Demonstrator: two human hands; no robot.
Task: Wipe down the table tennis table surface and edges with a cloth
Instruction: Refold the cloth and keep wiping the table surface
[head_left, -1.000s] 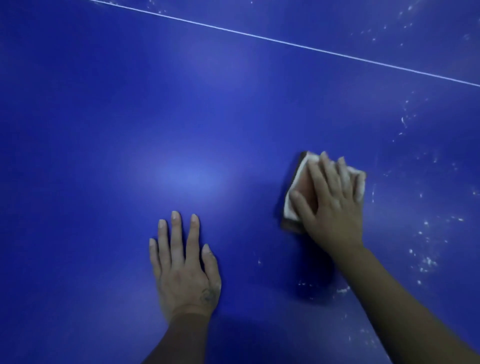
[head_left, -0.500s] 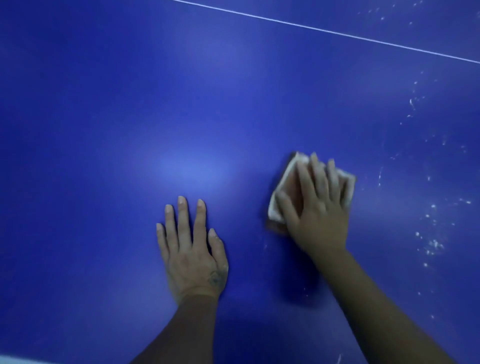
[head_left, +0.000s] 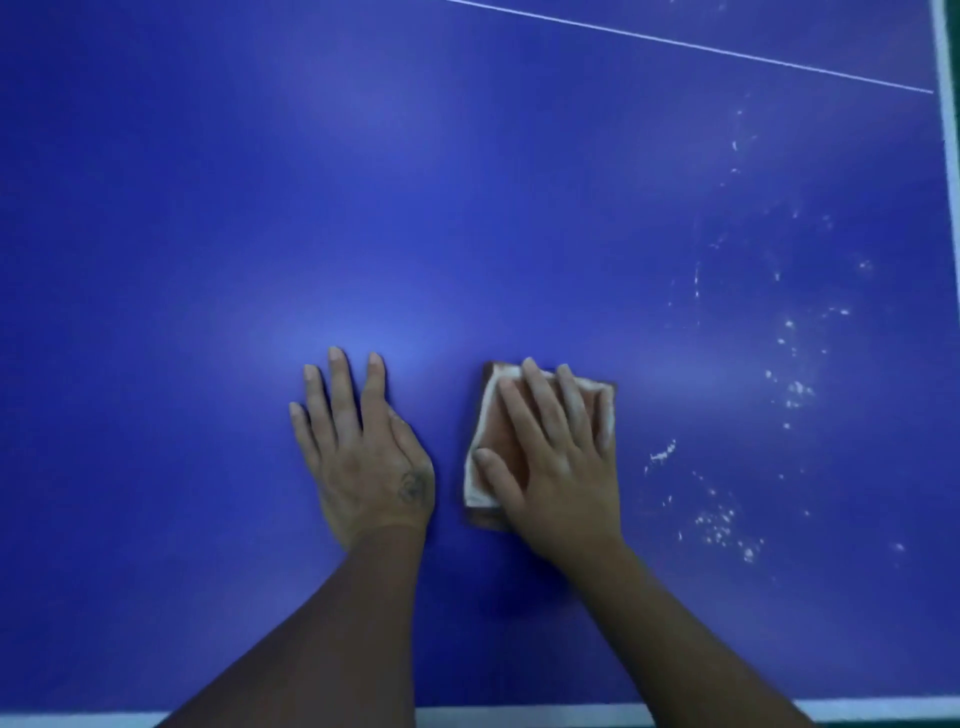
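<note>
Wiping partway done: right hand (head_left: 561, 467) presses cloth (head_left: 496, 431) with fingers straight and spread, left hand (head_left: 363, 457) flat with fingers apart; white specks (head_left: 722, 525) and table (head_left: 467, 208) edges look left to do.

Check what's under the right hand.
A folded cloth, which the right hand presses flat on the blue table tennis table. The cloth's edges show around the hand, but its middle is covered. The table surface beneath the cloth is hidden.

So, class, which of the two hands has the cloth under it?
The right hand, fingers spread flat on the folded cloth; the left hand rests on the bare blue table beside it.
</note>
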